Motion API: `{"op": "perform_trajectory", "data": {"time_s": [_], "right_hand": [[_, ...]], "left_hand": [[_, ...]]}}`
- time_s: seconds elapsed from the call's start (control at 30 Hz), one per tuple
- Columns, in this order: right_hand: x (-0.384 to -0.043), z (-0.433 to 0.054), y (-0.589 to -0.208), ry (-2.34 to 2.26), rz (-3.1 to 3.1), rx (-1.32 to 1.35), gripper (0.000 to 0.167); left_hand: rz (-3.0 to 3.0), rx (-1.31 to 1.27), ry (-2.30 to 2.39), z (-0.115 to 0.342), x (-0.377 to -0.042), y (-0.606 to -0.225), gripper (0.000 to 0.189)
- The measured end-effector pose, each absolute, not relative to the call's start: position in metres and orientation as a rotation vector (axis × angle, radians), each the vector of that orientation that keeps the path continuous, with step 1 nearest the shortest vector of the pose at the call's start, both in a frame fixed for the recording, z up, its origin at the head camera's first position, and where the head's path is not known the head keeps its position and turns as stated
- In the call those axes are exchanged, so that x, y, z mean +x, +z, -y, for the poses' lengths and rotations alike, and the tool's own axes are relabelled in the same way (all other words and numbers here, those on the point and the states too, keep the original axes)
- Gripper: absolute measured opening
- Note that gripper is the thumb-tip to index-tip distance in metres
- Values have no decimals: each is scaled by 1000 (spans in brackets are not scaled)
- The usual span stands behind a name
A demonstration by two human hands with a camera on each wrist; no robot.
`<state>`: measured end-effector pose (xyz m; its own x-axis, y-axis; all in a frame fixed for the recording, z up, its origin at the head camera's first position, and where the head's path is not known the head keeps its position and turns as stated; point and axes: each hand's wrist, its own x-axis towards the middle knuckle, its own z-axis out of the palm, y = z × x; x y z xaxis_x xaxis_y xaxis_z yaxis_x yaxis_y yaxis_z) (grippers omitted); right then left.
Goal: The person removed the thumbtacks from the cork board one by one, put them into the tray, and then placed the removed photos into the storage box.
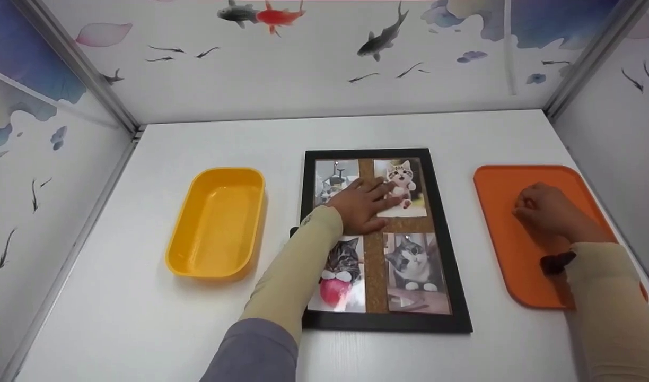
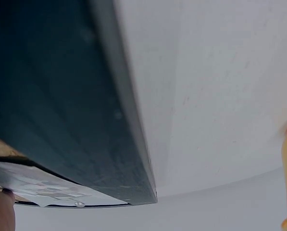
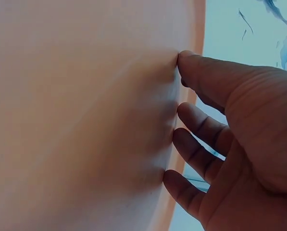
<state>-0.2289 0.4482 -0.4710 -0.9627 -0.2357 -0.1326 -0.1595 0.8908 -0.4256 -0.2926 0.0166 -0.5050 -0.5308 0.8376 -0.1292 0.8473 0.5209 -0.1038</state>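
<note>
In the head view my left hand (image 1: 362, 208) lies spread on a black-framed cork board (image 1: 376, 270). It partly covers the upper-left photo (image 1: 335, 172), and its fingertips touch the upper-right kitten photo (image 1: 400, 188). Below are a tabby cat photo (image 1: 343, 276) and a grey-and-white cat photo (image 1: 415, 270). My right hand (image 1: 555, 212) is over the orange tray (image 1: 507, 260). The right wrist view shows its fingertips (image 3: 186, 139) resting on the tray surface, bent loosely, with no held thing visible. The index finger is mostly hidden behind the thumb.
A yellow rectangular bin (image 1: 216, 233) stands left of the board on the white table (image 1: 133, 223). Panels painted with fish enclose the table at the back (image 1: 314, 69) and both sides. A dark wrist-worn piece (image 1: 558, 262) hangs under the right wrist.
</note>
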Motion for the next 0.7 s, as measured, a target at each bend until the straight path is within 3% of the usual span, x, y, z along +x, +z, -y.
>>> {"op": "perform_trajectory", "data": {"time_s": [0.7], "right_hand": [[-230,-446,-464,-662,-2777,-252,17]], "left_hand": [[-2697,1483,-235,-15,-292,-505,67]]}}
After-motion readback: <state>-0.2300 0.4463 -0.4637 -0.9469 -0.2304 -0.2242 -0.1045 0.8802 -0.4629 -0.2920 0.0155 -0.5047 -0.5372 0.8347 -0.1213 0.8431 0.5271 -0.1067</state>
